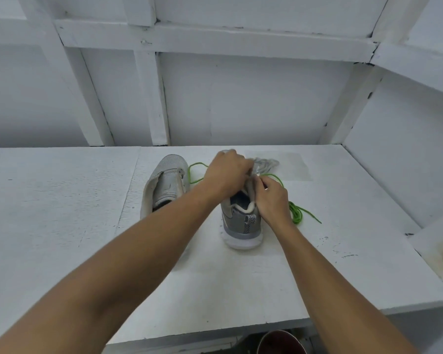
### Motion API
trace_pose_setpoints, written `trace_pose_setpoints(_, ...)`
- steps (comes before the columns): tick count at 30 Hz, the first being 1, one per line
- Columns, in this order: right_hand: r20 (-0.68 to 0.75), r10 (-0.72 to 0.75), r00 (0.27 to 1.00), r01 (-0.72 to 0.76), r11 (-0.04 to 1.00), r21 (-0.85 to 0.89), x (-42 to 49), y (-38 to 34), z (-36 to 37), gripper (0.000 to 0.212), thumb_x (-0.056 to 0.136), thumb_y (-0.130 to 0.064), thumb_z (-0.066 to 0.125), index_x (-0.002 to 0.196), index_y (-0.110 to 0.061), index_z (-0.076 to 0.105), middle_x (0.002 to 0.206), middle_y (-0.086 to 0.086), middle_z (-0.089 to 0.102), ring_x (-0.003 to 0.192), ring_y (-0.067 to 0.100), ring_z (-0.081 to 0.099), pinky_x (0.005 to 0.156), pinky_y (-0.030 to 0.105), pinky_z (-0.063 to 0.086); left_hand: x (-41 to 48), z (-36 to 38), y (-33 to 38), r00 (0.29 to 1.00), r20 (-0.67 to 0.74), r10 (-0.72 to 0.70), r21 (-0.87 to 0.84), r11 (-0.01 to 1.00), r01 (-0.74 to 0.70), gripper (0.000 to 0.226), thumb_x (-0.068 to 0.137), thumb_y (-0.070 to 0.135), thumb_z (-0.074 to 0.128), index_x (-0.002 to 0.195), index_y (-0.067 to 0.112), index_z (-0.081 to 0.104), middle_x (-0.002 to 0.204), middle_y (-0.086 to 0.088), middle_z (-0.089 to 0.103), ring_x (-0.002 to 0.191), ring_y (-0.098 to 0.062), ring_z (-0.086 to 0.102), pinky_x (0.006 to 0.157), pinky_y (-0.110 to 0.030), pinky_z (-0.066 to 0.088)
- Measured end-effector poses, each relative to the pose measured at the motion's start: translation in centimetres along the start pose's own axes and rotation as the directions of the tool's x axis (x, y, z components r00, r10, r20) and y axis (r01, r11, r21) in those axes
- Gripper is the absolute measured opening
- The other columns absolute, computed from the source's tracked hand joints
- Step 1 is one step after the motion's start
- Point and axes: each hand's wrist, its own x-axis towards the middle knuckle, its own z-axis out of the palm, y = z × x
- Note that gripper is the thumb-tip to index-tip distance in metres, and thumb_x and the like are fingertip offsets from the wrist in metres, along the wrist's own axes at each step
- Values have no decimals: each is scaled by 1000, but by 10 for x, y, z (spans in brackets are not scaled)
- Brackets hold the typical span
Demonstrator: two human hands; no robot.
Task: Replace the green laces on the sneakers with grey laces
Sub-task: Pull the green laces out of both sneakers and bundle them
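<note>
Left hand point(225, 175) curled round the grey sneaker point(241, 223), right hand point(271, 198) maybe pinching the green lace point(297, 213), on white counter point(62, 200)

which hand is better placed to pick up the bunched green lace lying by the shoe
Likely right. The bunched green lace lies on the table just outside the right hand; the left hand is across the sneaker, fingers curled on its upper.

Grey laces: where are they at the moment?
In the head view the grey laces lie bunched on the table, right of centre, just beyond the grey sneaker and the left hand, with the green lace running past them.
</note>
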Motion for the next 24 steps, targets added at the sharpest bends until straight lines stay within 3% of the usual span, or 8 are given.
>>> trace_pose_setpoints(3, -20, -8, 1000, 8, 1000, 6, 0, 0, 0, 43, 101, -33, 46, 59, -25, 41, 62, -6, 49, 58, 6, 41, 51, 12, 35, 7, -16, -19, 990, -143, -20, -10, 1000, 19, 19, 88, 8, 52, 99, 17, 64, 100, -4, 66, 97, -27, 55, 75, -33, 35)
trace_pose_setpoints(5, -22, -7, 1000, 7, 1000, -1, 0, 1, 1, 44, 102, -33, 46, 59, -24, 41, 63, -5, 48, 58, 6, 41, 51, 11, 35, 12, -33, -39, 964, -241, -111, -36, 994, 105, 22, 86, 3, 51, 99, 14, 64, 99, -8, 65, 94, -31, 56, 74, -36, 37)
trace_pose_setpoints(8, -19, 8, 1000, -8, 1000, -23, 2, 2, 1, 43, 102, -33, 45, 60, -23, 42, 64, -5, 49, 59, 6, 41, 50, 13, 34, 16, -55, -64, 897, -372, -237, -117, 971, 208, 16, 85, 1, 52, 96, 8, 61, 96, -13, 62, 86, -35, 56, 73, -40, 39)
trace_pose_setpoints(14, -23, 2, 1000, -2, 1000, 0, 2, 4, 3, 42, 101, -30, 45, 61, -20, 43, 63, -4, 50, 59, 7, 41, 52, 14, 33, 17, -81, -89, 743, -507, -436, -284, 899, 334, 14, 88, 0, 45, 98, 4, 54, 101, -15, 55, 79, -38, 53, 68, -45, 43)
trace_pose_setpoints(20, -24, 2, 1000, -2, 1000, 9, 2, 5, 3, 41, 101, -31, 46, 63, -14, 46, 63, -3, 51, 58, 7, 41, 53, 13, 34, 11, -84, -93, 768, -486, -417, -292, 906, 308, 16, 91, 7, 46, 101, 7, 59, 102, -12, 58, 89, -35, 54, 75, -45, 46)
trace_pose_setpoints(24, -20, 2, 1000, -2, 1000, 5, 2, 5, 3, 42, 101, -31, 46, 62, -17, 46, 62, -3, 50, 57, 7, 41, 52, 13, 34, 4, -76, -77, 833, -388, -394, -265, 913, 309, 20, 90, 8, 48, 100, 11, 65, 99, -9, 62, 88, -32, 58, 72, -40, 50)
